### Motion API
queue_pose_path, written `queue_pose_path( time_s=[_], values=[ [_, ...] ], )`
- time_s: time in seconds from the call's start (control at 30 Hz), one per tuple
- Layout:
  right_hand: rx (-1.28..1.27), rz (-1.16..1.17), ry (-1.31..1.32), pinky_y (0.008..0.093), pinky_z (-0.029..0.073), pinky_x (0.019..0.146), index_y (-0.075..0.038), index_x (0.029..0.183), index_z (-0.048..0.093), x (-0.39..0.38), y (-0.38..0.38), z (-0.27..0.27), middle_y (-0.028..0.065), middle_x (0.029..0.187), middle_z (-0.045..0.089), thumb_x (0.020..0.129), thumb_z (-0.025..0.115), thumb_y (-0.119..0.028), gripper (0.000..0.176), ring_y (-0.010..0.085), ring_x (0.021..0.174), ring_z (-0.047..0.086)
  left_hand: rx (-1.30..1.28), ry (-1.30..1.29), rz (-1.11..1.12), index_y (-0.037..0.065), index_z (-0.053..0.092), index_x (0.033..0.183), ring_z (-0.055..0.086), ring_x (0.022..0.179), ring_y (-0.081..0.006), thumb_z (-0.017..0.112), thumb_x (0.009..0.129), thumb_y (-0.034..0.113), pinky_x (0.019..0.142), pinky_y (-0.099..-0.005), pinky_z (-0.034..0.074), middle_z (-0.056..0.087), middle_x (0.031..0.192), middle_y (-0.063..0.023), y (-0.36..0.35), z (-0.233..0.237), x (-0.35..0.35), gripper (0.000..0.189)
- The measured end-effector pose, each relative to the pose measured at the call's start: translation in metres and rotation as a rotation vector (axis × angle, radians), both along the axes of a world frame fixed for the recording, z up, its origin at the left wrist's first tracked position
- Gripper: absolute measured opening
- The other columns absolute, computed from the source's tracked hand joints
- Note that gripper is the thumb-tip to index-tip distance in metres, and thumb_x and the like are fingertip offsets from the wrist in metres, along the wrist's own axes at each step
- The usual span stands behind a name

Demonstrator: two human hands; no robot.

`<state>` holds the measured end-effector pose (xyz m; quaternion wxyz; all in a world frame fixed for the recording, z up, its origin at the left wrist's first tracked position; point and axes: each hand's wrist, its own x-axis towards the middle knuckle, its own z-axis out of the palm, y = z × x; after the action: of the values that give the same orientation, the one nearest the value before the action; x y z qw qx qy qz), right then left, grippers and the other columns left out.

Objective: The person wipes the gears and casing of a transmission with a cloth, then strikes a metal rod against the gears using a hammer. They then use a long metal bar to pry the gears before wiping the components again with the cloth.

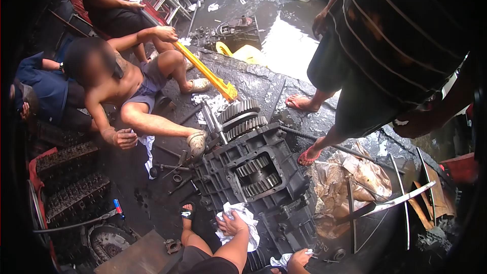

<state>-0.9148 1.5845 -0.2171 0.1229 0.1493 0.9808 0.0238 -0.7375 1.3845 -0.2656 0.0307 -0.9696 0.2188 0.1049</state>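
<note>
A large dark gearbox (299,160) lies on the ground in front of me, with gears (258,176) showing through its square opening and bigger gears and a shaft standing out at its far end. My left hand (232,224) is closed over a crumpled white rag (246,215), pressing it against the near left side of the casing. At the bottom edge, my right hand (299,260) has its fingers curled around another white rag (282,261), close to the casing's near end. Part of that hand is cut off by the frame.
A seated person (119,91) at the left holds a yellow-orange tool (215,81), one foot near the gearbox. Another person (350,71) stands at the right. Cylinder-head-like parts (76,193), a brown sheet (345,182), metal strips (401,200) and a long bar (345,149) lie around.
</note>
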Motion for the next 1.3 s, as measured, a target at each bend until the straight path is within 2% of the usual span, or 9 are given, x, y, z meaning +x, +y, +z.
queue_pose_path(
  time_s=[0.4,0.5,0.6,0.8,0.9,1.3],
  values=[
    [-0.024,0.016,-0.011,0.0488,0.052,0.078,0.005,0.112,0.055,-0.001,0.002,-0.001,0.0283,0.093,0.066,0.093,0.050,-0.035,0.044,0.0434,0.086,0.066,0.012,-0.016,-0.001,0.022,0.059,0.125,0.034,0.135,-0.0271,0.057,0.083,0.055,0.100,-0.0544,0.032,0.036,0.149,-0.0036,0.003,-0.005,0.001,0.053],
    [0.010,-0.005,-0.024,0.0494,0.051,0.078,0.004,0.112,0.055,-0.002,0.002,-0.003,0.0285,0.095,0.066,0.093,0.050,-0.035,0.044,0.0434,0.087,0.066,0.006,0.001,-0.008,0.021,0.058,0.129,0.035,0.133,-0.0302,0.055,0.084,0.058,0.101,-0.0578,0.031,0.037,0.149,-0.0041,0.004,-0.004,0.001,0.058],
    [-0.003,-0.027,-0.018,0.0503,0.051,0.078,0.004,0.111,0.055,-0.001,-0.001,-0.001,0.0283,0.095,0.066,0.093,0.050,-0.034,0.042,0.0435,0.088,0.065,0.020,-0.007,0.002,0.022,0.060,0.124,0.035,0.134,-0.0267,0.058,0.083,0.054,0.099,-0.0541,0.033,0.036,0.149,-0.0032,0.003,-0.004,0.001,0.052],
    [-0.047,0.000,-0.004,0.0511,0.050,0.078,0.004,0.112,0.055,-0.002,0.002,-0.002,0.0284,0.095,0.066,0.093,0.050,-0.034,0.042,0.0437,0.087,0.065,-0.003,-0.010,-0.003,0.021,0.060,0.124,0.034,0.135,-0.0272,0.058,0.083,0.053,0.099,-0.0552,0.033,0.036,0.149,-0.0038,0.002,-0.002,-0.001,0.052],
    [-0.023,-0.014,-0.009,0.0507,0.050,0.078,0.004,0.112,0.055,-0.003,0.005,-0.006,0.0291,0.096,0.066,0.093,0.050,-0.034,0.043,0.0434,0.088,0.065,0.015,0.012,0.009,0.025,0.058,0.128,0.034,0.135,-0.0284,0.055,0.084,0.058,0.102,-0.0564,0.030,0.037,0.148,-0.0029,0.000,0.001,-0.002,0.056],
    [-0.012,0.026,-0.030,0.0515,0.051,0.075,0.005,0.114,0.054,-0.001,-0.007,0.009,0.0298,0.089,0.066,0.094,0.047,-0.036,0.046,0.0456,0.083,0.065,0.027,0.007,0.002,0.024,0.057,0.129,0.034,0.134,-0.0291,0.055,0.084,0.059,0.101,-0.0566,0.031,0.037,0.148,-0.0034,-0.001,0.001,-0.001,0.057]
  ],
)
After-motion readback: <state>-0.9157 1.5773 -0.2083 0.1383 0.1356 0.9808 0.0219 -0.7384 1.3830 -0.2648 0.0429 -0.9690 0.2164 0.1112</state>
